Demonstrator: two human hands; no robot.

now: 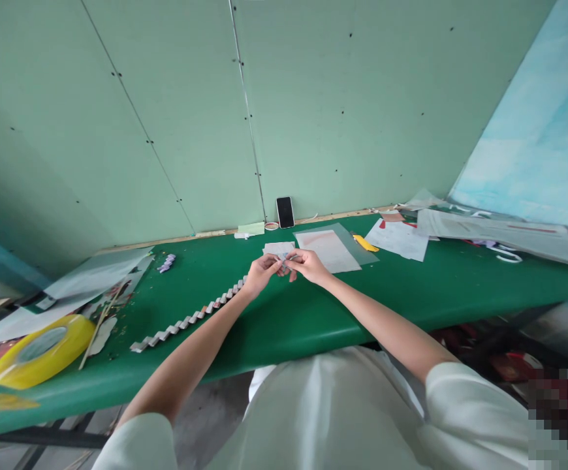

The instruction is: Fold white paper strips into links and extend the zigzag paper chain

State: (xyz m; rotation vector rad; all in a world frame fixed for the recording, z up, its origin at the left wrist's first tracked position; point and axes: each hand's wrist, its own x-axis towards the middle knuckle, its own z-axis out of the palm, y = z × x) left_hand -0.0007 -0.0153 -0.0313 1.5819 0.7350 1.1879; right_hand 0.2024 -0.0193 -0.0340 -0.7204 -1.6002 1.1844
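Observation:
My left hand and my right hand meet above the middle of the green table. Both are closed, thumbs and fingertips pinching a small piece of paper between them; its exact shape is too small to tell. A zigzag folded-paper chain lies on the table, running from the left toward my left hand. Whether it joins the piece I hold cannot be seen. Just behind my fingers is a small stack of pale paper. Larger pale sheets lie beyond my right hand.
A yellow tape roll and a thin stick sit at the left. A phone leans against the wall. A yellow cutter and loose papers lie to the right. A small purple thing is left of centre.

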